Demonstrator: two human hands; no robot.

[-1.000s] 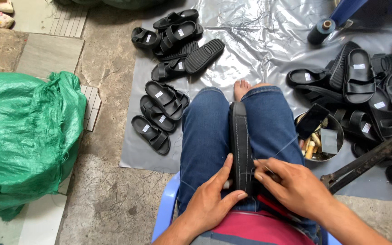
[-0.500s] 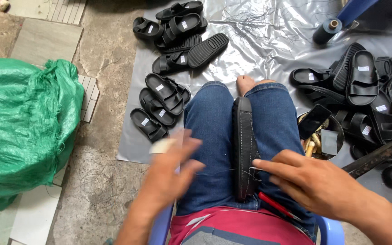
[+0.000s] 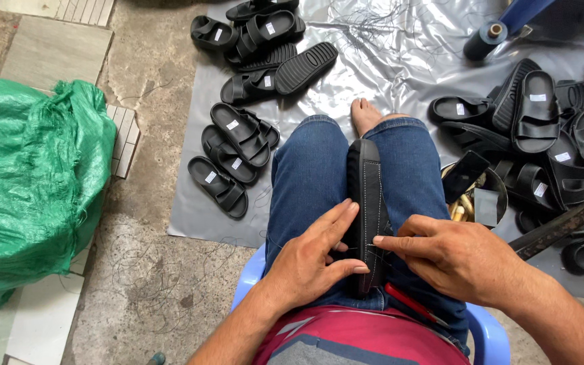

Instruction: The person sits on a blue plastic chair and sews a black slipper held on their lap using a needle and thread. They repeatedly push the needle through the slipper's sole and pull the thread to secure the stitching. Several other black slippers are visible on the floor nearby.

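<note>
Your right hand (image 3: pixel 464 260) is pinching its thumb and forefinger closed on a thin thread, barely visible, at the near end of the black rubber sandal (image 3: pixel 366 209), which is standing on edge, clamped between your knees in blue jeans (image 3: pixel 312 176). Your left hand (image 3: pixel 312 260) is lying on the sandal's left side, fingers extended and thumb hooked under its near end, bracing it rather than closing around it. A red-handled tool (image 3: pixel 410 304) is resting on your lap just right of the sandal's near end. Left of the sandal, three black sandals (image 3: pixel 231 159) are lying on the grey plastic sheet (image 3: pixel 400 74); farther left, a green woven sack (image 3: pixel 32 182) is sitting on the concrete. Right of the sandal, a heap of black sandals (image 3: pixel 549 135) is spreading beyond a round metal tin (image 3: pixel 498 196). Beyond the sandal, a dark thread spool (image 3: pixel 484 40) is lying.
</note>
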